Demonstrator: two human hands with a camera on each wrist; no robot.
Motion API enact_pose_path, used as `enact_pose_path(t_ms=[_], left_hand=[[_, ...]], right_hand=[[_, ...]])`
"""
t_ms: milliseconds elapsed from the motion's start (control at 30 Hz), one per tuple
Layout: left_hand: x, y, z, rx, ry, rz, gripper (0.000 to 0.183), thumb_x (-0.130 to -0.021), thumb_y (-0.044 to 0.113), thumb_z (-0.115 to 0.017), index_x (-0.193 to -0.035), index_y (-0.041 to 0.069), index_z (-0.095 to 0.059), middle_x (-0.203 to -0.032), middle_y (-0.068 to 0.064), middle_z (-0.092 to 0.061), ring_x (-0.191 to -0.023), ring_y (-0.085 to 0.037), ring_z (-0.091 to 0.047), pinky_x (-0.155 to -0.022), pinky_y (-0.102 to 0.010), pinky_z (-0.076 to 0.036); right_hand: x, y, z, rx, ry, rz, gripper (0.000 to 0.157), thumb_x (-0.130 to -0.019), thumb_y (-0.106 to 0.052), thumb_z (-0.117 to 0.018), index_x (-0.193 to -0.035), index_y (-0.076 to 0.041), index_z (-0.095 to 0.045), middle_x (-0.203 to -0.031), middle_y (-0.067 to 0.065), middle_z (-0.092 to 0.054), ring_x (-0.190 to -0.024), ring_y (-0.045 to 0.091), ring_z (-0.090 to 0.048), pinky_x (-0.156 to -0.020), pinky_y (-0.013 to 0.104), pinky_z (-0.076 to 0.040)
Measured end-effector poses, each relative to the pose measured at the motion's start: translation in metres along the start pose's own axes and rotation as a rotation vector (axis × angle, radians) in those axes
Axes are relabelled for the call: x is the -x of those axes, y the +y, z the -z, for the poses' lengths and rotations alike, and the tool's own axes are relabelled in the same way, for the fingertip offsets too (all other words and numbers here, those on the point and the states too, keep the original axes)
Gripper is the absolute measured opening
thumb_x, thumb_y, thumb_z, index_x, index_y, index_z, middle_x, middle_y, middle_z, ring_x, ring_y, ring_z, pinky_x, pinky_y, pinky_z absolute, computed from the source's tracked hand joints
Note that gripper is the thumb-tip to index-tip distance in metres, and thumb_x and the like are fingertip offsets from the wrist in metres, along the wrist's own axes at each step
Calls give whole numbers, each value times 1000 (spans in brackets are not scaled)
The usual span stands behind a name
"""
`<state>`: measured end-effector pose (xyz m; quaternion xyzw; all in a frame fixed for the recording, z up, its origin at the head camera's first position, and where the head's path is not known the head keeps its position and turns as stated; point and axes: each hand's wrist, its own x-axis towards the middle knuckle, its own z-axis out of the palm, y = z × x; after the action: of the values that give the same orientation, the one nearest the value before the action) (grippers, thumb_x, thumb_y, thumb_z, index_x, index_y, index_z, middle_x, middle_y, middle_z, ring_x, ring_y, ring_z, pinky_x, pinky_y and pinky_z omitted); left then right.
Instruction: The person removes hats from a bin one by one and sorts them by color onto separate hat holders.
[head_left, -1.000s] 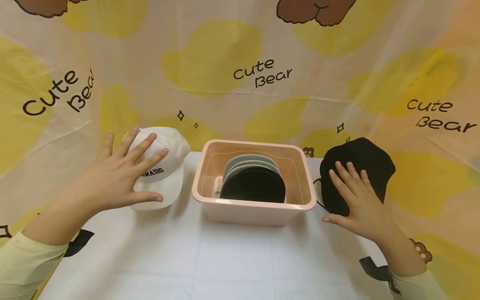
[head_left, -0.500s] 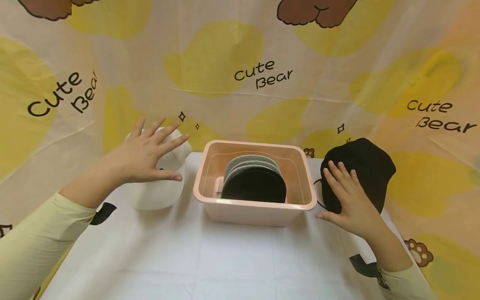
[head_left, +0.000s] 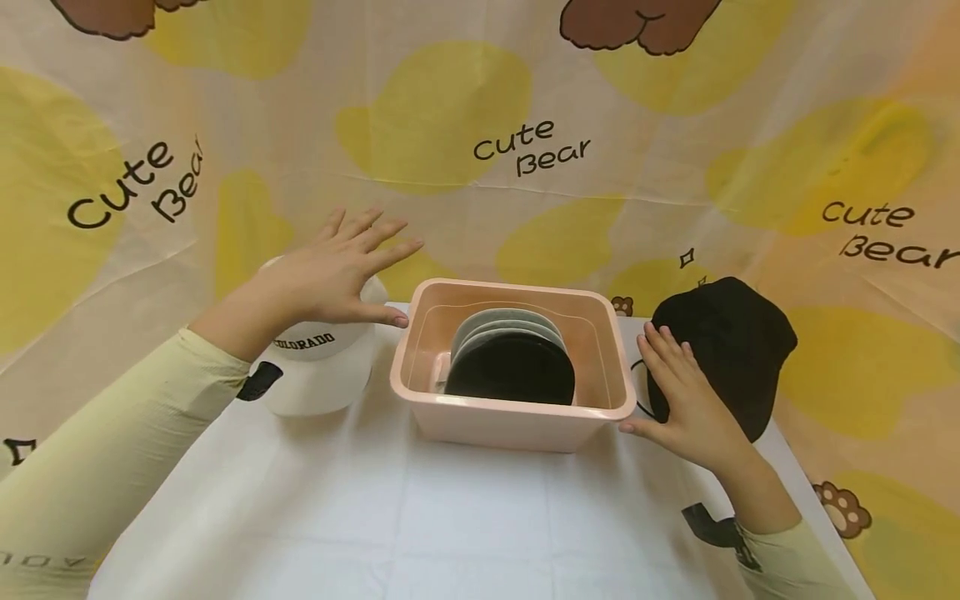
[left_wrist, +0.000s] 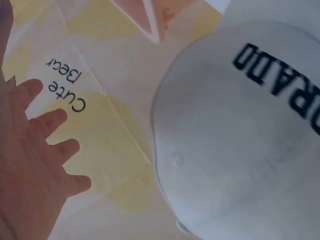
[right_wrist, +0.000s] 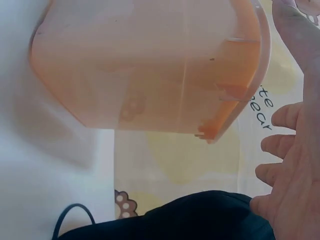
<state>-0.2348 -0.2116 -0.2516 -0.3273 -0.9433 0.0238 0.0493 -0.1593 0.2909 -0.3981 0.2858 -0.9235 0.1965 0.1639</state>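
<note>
A pink plastic bin (head_left: 510, 427) stands in the middle of the table, holding several round plates: grey-white ones (head_left: 506, 317) behind a black one (head_left: 510, 371). My left hand (head_left: 337, 271), fingers spread, is raised over a white cap (head_left: 322, 383) lettered COLORADO, its thumb tip by the bin's left rim. My right hand (head_left: 686, 408) has its fingers extended between the bin and a black cap (head_left: 735, 350), thumb near the bin's right front corner. Neither hand holds anything. In the right wrist view the bin's side wall (right_wrist: 150, 65) faces the palm.
A white cloth (head_left: 465, 517) covers the table. A patterned curtain (head_left: 420, 108) with yellow patches hangs right behind the bin and caps. A thin black cord loop (head_left: 640, 387) sticks out from the black cap's left side.
My left hand has moved right and up, from over the white cap toward the bin's left rim. My right hand has shifted left, closer to the bin's right side.
</note>
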Motion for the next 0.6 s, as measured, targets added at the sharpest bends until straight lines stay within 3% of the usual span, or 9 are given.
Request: enact_pose_path(t_ms=[100, 267, 367, 600], left_hand=[[-12, 3, 0, 26, -6, -14, 107, -80, 89, -51, -165, 30, -21, -171, -11, -17, -158, -40, -1, -123, -71, 5], [-31, 7, -4, 61, 5, -54, 108, -80, 86, -58, -165, 28, -23, -170, -10, -21, -158, -39, -9, -123, -72, -2], [-42, 9, -5, 104, 15, -78, 107, -81, 81, -63, -164, 27, -24, -170, -9, -23, -157, -37, -15, -124, -69, -6], [-62, 12, -11, 251, 10, -80, 106, -81, 72, -72, -164, 24, -26, -169, -8, -24, -156, -34, -19, -126, -60, -18]], right_hand=[[-1, 0, -2, -30, -1, -17, 125, -69, -46, -93, -165, -14, -19, -173, 6, -12, -159, 37, -9, -131, 51, -2], [1, 0, -5, -84, -10, -40, 122, -72, -46, -91, -165, -14, -19, -173, 5, -12, -159, 36, -8, -131, 52, -3], [2, 2, -6, -105, -10, -51, 120, -73, -48, -90, -164, -12, -20, -172, 8, -14, -158, 39, -10, -131, 50, -4], [5, 2, -8, -170, -24, -91, 121, -72, -35, -93, -164, -13, -19, -172, 6, -12, -158, 39, -10, -132, 44, -4]])
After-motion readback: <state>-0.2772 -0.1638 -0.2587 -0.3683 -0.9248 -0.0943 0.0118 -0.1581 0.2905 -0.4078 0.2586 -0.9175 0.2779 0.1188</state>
